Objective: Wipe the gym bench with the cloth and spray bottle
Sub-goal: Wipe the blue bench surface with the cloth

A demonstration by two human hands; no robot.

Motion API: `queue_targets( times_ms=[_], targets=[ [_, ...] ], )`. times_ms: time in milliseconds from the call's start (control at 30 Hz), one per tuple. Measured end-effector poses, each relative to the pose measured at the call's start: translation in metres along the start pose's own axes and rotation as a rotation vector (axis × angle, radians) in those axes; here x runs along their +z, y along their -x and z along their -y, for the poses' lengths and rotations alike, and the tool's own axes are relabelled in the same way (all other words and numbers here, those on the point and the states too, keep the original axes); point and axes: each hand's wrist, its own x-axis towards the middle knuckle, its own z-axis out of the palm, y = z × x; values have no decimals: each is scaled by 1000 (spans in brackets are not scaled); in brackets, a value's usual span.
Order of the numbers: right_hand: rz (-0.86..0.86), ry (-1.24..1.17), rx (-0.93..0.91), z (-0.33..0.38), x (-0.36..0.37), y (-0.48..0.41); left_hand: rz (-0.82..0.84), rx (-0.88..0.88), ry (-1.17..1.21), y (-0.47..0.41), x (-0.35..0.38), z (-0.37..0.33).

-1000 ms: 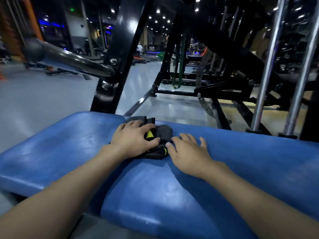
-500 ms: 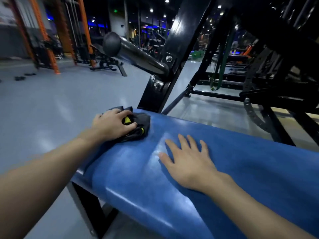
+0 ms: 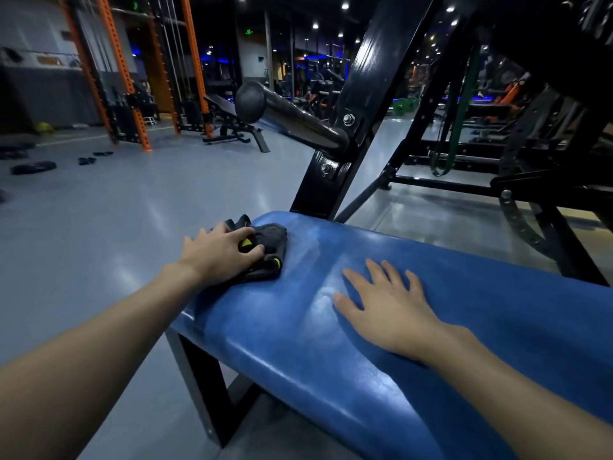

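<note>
Two hands (image 3: 220, 255) (image 3: 393, 310); one cloth (image 3: 272, 240); one bench (image 3: 331, 376)

left hand (image 3: 221, 253) presses cloth (image 3: 265, 250) – bench (image 3: 331, 343) end | right hand (image 3: 389, 307) flat – bench
</note>
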Motion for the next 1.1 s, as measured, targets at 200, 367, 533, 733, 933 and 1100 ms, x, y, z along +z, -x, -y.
queue_targets(
  times_ms=[200,367,533,733,933,1100],
  targets=[
    [49,87,119,-48,-11,27,14,69,-25,16,-2,-18],
    [-8,-16,129,-51,-1,32,34,211,-60,43,-5,-62],
    [-183,-227,144,-59,-7,32,47,449,-60,82,2,-126],
    [-290,-247,46,-32,-24,23,20,368,147,77,-22,-78],
    [-212,-223,-90,51,-23,-28,176,315,102,88,-19,-17],
    [18,-61,-51,50,-8,-35,199,325,135,87,-21,-9]
  ],
)
